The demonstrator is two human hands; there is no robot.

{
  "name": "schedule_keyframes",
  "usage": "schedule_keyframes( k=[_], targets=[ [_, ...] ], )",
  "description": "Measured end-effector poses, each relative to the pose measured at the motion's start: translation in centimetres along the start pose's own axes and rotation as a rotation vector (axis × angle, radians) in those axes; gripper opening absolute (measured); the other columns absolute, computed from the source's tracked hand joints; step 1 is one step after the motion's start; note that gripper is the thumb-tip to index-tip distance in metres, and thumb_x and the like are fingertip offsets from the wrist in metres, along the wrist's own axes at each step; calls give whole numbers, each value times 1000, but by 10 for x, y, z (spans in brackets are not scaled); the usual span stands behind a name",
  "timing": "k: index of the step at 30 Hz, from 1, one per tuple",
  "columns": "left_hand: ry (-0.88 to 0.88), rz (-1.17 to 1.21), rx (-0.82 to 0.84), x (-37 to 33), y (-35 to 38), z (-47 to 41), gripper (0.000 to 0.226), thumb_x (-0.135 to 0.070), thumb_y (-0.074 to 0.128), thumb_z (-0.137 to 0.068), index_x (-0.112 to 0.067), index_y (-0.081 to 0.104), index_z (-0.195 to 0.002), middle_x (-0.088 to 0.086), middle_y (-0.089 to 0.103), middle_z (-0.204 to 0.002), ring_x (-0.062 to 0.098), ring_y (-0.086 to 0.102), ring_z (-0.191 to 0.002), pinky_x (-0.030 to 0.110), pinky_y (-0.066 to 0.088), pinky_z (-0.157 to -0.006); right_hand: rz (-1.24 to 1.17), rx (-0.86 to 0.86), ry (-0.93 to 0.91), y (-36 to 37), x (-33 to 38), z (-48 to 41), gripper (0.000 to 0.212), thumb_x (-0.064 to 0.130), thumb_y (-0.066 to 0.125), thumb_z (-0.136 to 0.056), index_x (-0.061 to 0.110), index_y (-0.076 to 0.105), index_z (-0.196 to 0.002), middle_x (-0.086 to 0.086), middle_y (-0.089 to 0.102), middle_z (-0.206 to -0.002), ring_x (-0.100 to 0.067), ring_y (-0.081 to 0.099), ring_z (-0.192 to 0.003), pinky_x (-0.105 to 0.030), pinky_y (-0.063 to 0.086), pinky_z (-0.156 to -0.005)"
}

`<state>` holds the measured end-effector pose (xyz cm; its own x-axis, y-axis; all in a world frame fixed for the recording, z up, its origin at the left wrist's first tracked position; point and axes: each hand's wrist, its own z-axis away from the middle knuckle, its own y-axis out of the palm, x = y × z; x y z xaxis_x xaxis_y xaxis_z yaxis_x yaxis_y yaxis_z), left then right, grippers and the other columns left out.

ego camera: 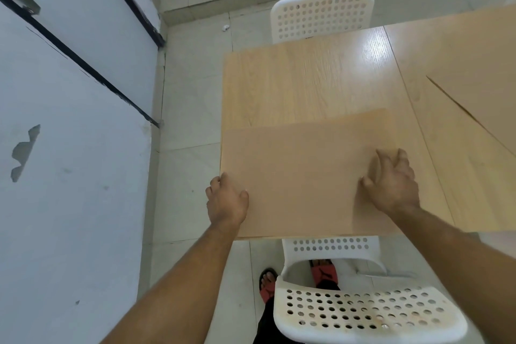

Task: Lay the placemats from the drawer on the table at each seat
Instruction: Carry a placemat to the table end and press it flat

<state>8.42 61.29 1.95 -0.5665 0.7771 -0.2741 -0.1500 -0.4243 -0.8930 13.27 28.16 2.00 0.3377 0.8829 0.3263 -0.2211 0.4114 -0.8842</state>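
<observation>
The left hand [227, 198] held the mat [301, 173] by its edge, fingers hidden under it. The right hand [392, 181] pressed on top with spread fingers, holding nothing.

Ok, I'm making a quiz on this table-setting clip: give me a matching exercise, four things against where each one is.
Things:
1. placemat
2. left hand
3. right hand
4. far chair

Places:
A. across the table, opposite the person
B. fingers spread on the mat's right side
C. flat on the near table edge
D. at the mat's left edge

Pairs: 1-C, 2-D, 3-B, 4-A
</observation>
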Motion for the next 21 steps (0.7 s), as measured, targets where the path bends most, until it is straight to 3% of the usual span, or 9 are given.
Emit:
schedule_keyframes(
  k=[10,21],
  targets=[
    [13,-135,19,0,6,6,51,-41,51,-95,-11,43,-135,9,37,-147,30,37,-129,46,44,-95,143,92,-102,11,-7,-6,65,45,44,-100,26,18,-157,-23,6,-165,-38,7,-152,-51,18,-120],
    [37,-215,34,0,4,5,54,-41,48,-92,-12,43,-138,10,43,-142,30,41,-125,46,43,-93,197,111,-128,10,-10,-5,64,45,37,-101,26,11,-158,-23,4,-165,-38,4,-152,-51,17,-121]
  ],
)
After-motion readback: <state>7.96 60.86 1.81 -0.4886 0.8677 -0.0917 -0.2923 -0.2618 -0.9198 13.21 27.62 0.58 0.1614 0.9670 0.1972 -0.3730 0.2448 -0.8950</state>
